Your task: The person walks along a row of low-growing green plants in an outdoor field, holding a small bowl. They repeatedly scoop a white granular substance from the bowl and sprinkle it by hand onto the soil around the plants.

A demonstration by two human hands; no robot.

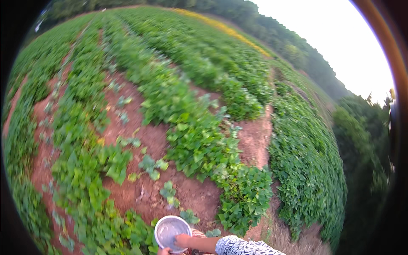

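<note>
A round, pale metal bowl is at the lower middle of the head view, tilted so that its inside shows. My left hand grips its near rim, only partly in the picture. Over the right side of the bowl reaches my right hand, its fingers down inside and bunched together. Whatever they hold, if anything, is too small to make out. The sleeve on my right arm is white with a dark pattern. Striped cloth shows just behind the bowl.
Rows of leafy green vines run away from me, with reddish bare soil between them. Small bluish-green plants grow in the soil ahead of the bowl. A dense vine bank lies on the right, and trees line the far edge.
</note>
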